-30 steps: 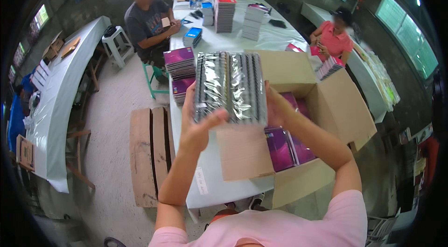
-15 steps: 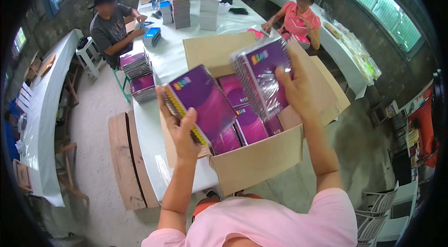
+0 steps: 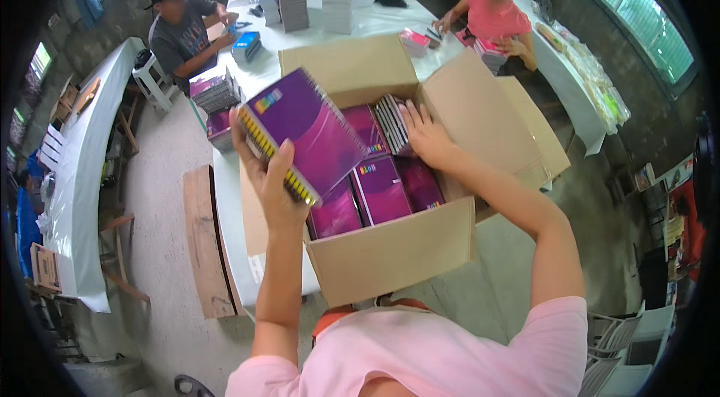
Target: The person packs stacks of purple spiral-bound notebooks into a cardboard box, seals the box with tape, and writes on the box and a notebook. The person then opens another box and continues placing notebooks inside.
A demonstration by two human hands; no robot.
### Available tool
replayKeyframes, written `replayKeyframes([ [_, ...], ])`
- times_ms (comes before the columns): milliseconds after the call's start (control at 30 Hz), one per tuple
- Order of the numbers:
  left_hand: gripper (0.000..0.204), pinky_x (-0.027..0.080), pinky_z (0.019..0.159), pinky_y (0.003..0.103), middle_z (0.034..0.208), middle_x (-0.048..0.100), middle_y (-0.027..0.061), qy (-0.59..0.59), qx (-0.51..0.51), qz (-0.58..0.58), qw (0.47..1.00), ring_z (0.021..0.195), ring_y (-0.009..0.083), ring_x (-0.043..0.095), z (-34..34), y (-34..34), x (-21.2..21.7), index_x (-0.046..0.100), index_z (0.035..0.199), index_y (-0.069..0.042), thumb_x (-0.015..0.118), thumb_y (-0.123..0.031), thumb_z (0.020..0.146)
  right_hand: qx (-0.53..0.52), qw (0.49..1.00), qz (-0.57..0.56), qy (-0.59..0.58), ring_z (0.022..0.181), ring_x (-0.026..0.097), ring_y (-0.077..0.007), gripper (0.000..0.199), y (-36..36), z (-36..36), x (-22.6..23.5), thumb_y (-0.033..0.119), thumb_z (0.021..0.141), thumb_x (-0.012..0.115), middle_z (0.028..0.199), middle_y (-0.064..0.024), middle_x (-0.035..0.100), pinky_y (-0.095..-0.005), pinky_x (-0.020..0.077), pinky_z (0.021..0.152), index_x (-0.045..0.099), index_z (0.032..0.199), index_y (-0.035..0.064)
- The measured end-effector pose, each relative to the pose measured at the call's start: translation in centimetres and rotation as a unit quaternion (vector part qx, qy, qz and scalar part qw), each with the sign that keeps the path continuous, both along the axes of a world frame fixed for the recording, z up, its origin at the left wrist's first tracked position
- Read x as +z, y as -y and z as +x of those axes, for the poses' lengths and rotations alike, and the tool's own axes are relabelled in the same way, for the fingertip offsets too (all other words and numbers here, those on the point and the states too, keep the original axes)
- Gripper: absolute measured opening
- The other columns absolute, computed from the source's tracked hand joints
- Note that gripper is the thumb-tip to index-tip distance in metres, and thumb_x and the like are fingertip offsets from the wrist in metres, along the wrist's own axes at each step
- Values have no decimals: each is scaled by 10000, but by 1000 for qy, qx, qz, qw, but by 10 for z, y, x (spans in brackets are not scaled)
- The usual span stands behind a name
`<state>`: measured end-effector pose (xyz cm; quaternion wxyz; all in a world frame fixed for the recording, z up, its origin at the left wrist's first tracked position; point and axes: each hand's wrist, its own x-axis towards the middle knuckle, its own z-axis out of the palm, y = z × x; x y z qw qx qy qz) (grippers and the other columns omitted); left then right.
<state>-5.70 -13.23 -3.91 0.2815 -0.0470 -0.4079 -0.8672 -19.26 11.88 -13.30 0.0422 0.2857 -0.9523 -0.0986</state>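
My left hand (image 3: 266,175) is closed round a bundle of purple spiral notebooks (image 3: 307,130), tilted above the left side of an open cardboard box (image 3: 394,251). Yellow and black edges show along the bundle's left side. Inside the box, my right hand (image 3: 429,140) lies with stretched fingers against another notebook bundle (image 3: 391,124), whose spiral edges face up at the back. More purple notebooks (image 3: 382,190) lie covers up in the box, in front of that bundle. The held bundle covers part of the box's left side.
Box flaps (image 3: 487,115) stand out to the right and back. Tall notebook stacks (image 3: 292,7) stand on the far table. Two people sit across, one at left (image 3: 180,33) and one at right (image 3: 495,18), handling notebooks. A wooden bench (image 3: 202,239) is at the left.
My right hand has lowered its plastic-wrapped bundle into the back of the box, where it now stands with spirals up. The left hand's bundle has shifted slightly left and up.
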Motion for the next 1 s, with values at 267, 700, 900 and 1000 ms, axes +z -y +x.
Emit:
replayKeyframes([
  [267,793,516,828,269,1174,481,75,-19,-4,5,1000,1029,140,535,3,-12,13,236,1423,-175,633,-73,744,48,994,39,-92,957,592,-439,660,19,28,15,174,711,661,1149,-319,535,-485,495,817,412,1227,-153],
  [700,791,474,909,307,1266,409,116,-2,-103,10,995,1123,214,486,4,-23,10,148,1438,-169,606,-129,795,77,571,-688,442,982,579,-167,662,42,59,114,314,843,655,1236,-133,542,-315,489,817,352,1396,111],
  [900,786,220,1091,391,1499,44,238,7,-101,-521,847,1372,337,190,-24,-33,2,-42,1469,-196,493,-384,923,45,815,-566,114,1035,534,-157,631,10,102,159,295,869,615,1246,-94,529,-288,443,883,334,1416,153],
  [1000,542,316,1033,391,1425,291,253,22,-181,-651,737,1334,339,299,-23,-21,1,358,1382,-111,453,-411,941,30,921,-384,61,1102,547,-240,542,-44,86,113,364,870,587,1269,-116,530,-350,421,934,444,1352,160],
])
